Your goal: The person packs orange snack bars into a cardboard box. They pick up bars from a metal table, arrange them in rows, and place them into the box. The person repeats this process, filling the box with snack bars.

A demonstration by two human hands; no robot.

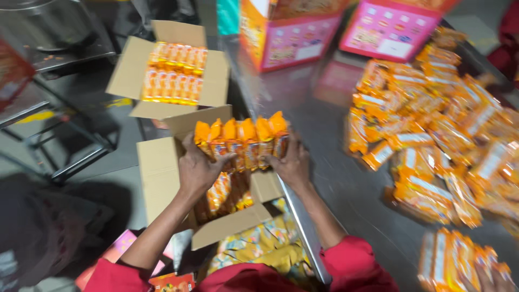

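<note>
Both hands, left (pixel 197 170) and right (pixel 292 162), clamp a row of orange packets (pixel 241 138) by its ends, over an open box (pixel 162 178) off the counter's (pixel 324 124) left edge. The row's long axis runs left-right; each packet stands upright. A packet heap (pixel 438 124) fills the counter's right side, leaving bare room between.

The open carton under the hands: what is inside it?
The near carton holds upright orange snack packets. The left hand and right hand press a row of packets together above it, hiding how full it is.
</note>
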